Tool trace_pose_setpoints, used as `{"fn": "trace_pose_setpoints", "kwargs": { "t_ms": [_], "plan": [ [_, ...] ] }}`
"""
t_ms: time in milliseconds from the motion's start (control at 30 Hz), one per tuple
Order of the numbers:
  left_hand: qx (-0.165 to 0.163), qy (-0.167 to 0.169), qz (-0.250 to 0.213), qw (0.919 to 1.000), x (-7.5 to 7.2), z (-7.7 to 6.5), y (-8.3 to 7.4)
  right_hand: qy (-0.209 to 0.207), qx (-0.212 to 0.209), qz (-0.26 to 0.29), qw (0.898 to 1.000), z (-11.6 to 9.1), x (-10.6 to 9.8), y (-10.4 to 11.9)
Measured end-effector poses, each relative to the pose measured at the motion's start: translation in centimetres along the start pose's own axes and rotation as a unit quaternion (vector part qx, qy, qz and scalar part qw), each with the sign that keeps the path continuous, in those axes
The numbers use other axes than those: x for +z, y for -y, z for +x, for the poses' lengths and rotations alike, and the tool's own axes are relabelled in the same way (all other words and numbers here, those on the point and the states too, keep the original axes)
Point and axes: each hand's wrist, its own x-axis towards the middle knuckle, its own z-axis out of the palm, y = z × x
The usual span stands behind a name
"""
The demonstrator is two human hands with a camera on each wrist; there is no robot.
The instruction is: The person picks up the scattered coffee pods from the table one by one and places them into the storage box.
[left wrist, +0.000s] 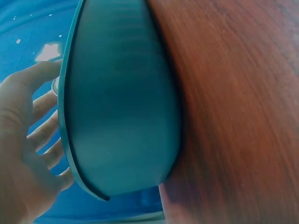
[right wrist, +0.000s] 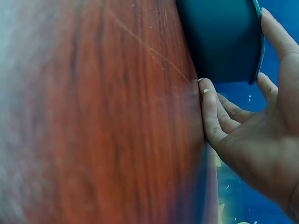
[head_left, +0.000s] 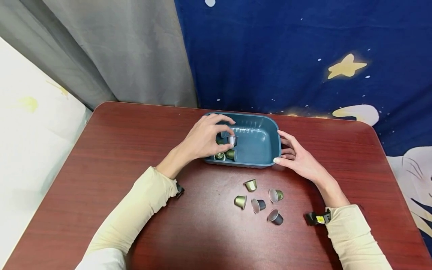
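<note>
My left hand (head_left: 206,137) is over the left end of a blue-green plastic basin (head_left: 258,165). Thumb and index finger pinch a silver coffee capsule (head_left: 232,140) above the basin floor. In the left wrist view, the basin's wall (left wrist: 121,102) hides most of that capsule. Below the hand, green capsules (head_left: 231,154) lie in the basin's left end, partly covered by the fingers. At the opposite end, my right hand (head_left: 302,160) touches the outside of the basin with thumb and index finger at its rim, fingers spread and fairly straight.
Several more capsules (head_left: 258,205), green and dark, lie on their sides on the red-brown wooden table (head_left: 189,225) in front of the basin. A blue curtain (head_left: 270,56) with stars hangs right behind the table's far edge, beside a grey curtain (head_left: 135,48).
</note>
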Motion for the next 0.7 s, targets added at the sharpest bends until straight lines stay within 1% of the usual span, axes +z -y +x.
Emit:
{"fn": "trace_pose_setpoints", "kwargs": {
  "t_ms": [333,500,700],
  "plan": [
    [-0.017,0.025,0.016,0.9994,0.5,0.8,0.6,0.003,-0.007,0.004,1.0,0.1,0.0,0.0],
    [-0.026,0.027,0.025,0.999,0.6,1.0,0.9,0.002,-0.009,0.002,1.0,0.1,-0.1,0.0],
    [-0.03,0.028,0.025,0.9988,1.0,1.1,1.2,-0.002,-0.014,0.007,1.0,0.1,0.0,-0.2]
  ]
}}
